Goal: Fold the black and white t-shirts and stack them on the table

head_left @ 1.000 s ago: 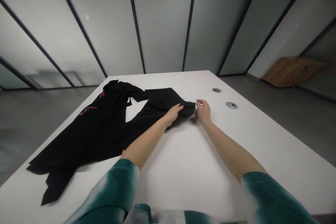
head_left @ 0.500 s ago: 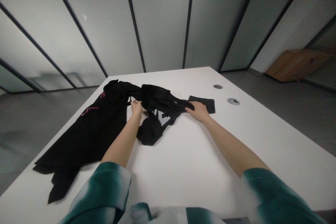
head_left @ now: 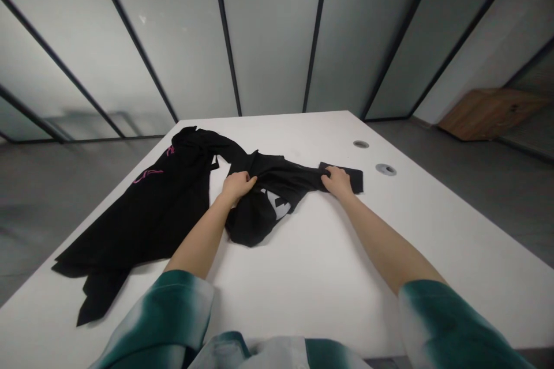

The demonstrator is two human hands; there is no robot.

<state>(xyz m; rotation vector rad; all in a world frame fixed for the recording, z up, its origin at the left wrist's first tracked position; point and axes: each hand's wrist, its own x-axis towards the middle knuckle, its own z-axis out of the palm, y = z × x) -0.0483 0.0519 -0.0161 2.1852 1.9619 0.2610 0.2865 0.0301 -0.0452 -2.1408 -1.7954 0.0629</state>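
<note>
Forearms (head_left: 201,230) stretched forward from teal-and-white sleeves (head_left: 168,311), knuckles up. Just beyond, bunched black garment (head_left: 281,174) on white tabletop (head_left: 303,277), strung between left hand (head_left: 237,187), pinching folds under thumb (head_left: 250,185), and right hand (head_left: 339,182), fingers (head_left: 335,170) wrapped round narrow stretch, squared end (head_left: 357,180) sticking out to their right. Left of left fingers, pink-marked black garment (head_left: 160,213); right of right fingers, round grommets (head_left: 381,168); farthest, frosted panels (head_left: 277,29).

A white table (head_left: 303,288) bears a pink-marked black garment (head_left: 160,219) and, apparently separate, a rumpled black cloth (head_left: 285,177).
</note>
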